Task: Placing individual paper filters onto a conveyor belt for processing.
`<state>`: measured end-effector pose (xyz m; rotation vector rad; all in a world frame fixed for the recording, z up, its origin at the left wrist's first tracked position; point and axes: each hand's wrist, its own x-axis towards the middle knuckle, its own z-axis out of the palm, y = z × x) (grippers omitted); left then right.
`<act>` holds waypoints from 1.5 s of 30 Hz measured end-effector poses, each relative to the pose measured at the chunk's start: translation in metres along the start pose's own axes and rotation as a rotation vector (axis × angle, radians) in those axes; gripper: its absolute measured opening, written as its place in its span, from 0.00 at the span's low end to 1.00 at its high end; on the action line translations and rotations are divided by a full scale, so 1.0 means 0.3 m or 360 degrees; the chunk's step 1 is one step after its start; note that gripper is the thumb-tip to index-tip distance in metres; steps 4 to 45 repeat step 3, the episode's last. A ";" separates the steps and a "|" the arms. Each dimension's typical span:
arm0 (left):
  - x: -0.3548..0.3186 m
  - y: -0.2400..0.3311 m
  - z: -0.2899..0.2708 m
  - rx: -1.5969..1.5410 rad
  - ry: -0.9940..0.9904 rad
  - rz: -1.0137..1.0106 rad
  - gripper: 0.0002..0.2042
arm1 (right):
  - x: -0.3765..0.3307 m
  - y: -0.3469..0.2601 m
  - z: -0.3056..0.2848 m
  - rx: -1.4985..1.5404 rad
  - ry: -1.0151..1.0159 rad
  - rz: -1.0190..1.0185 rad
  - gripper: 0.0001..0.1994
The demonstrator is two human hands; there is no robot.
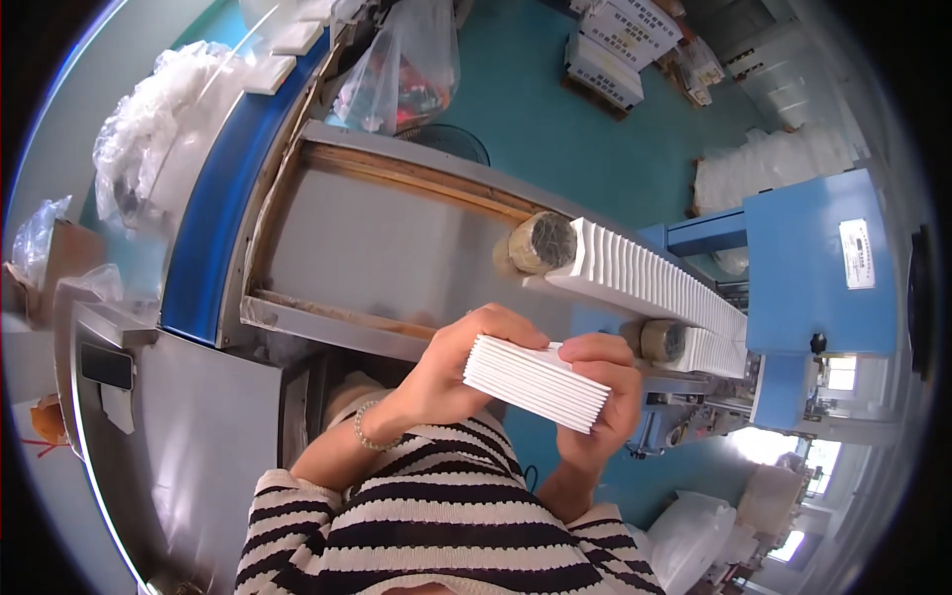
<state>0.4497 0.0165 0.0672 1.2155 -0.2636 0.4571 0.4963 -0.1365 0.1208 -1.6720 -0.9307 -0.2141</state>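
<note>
Between my two hands is a stack of thin white folded pieces (pixel 535 385), its layered edges facing me. My left hand (pixel 461 367) grips the stack's left end, with a beaded bracelet on that wrist. My right hand (pixel 607 392) is wrapped round the right end, thumb on top. Just beyond, a long row of similar white pieces (pixel 645 273) stands on edge along the conveyor, and a round weight-like cylinder (pixel 547 243) rests against its near end. A shorter white row (pixel 709 354) lies beside it, with another cylinder (pixel 661 340) at its end.
A grey metal table (pixel 367 233) with raised wooden rails stretches before me. To the right stands a blue machine (pixel 818 268). A blue-edged bench (pixel 233 198) and a steel cabinet (pixel 213 416) are at left. White boxes (pixel 620 50) and a plastic bag (pixel 407 69) sit farther back.
</note>
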 end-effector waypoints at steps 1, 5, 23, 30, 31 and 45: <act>-0.010 -0.002 -0.021 -0.0031 -0.0013 0.0042 0.17 | -0.004 -0.001 0.023 0.0034 0.0003 0.0033 0.11; -0.031 0.006 -0.058 -0.0055 -0.0011 0.0078 0.18 | -0.017 -0.014 0.057 0.0023 0.0020 0.0117 0.13; -0.031 0.006 -0.058 -0.0055 -0.0011 0.0078 0.18 | -0.017 -0.014 0.057 0.0023 0.0020 0.0117 0.13; -0.031 0.006 -0.058 -0.0055 -0.0011 0.0078 0.18 | -0.017 -0.014 0.057 0.0023 0.0020 0.0117 0.13; -0.031 0.006 -0.058 -0.0055 -0.0011 0.0078 0.18 | -0.017 -0.014 0.057 0.0023 0.0020 0.0117 0.13; -0.031 0.006 -0.058 -0.0055 -0.0011 0.0078 0.18 | -0.017 -0.014 0.057 0.0023 0.0020 0.0117 0.13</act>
